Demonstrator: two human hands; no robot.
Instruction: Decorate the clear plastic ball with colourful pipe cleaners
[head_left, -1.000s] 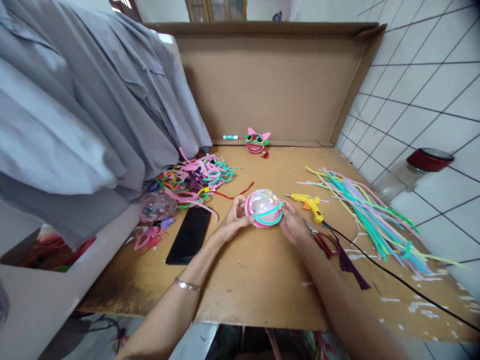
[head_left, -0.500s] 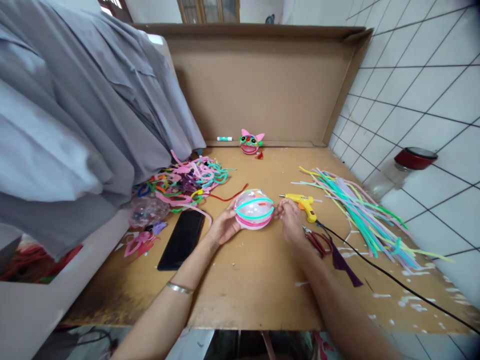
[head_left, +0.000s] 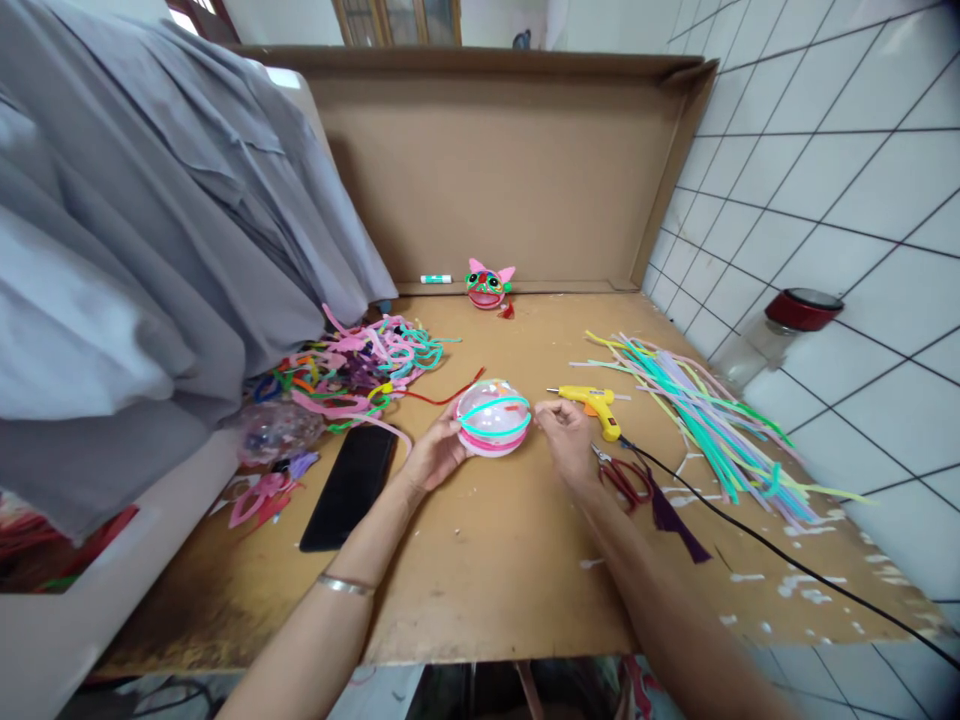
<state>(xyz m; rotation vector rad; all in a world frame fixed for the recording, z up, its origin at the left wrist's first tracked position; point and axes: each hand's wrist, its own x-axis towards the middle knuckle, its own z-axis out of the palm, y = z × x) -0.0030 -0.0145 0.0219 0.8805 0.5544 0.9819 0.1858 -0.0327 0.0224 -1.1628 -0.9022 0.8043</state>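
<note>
Lowered since a second ago, the clear ball point(head_left: 493, 418) wrapped in pipe cleaners now rests on the bench point(head_left: 495, 560) — left hand point(head_left: 435, 455) cupped against it, right hand point(head_left: 564, 435) just beside, fingers loosely pinched on nothing visible. Wrapping step; next needs the glue gun point(head_left: 592, 403).

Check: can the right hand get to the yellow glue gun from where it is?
Probably yes. The right hand sits just off the clear ball, and the yellow glue gun lies on the cardboard right beside it, with nothing between them. Only the red scissors and the black cord lie nearby, off the direct path.
</note>
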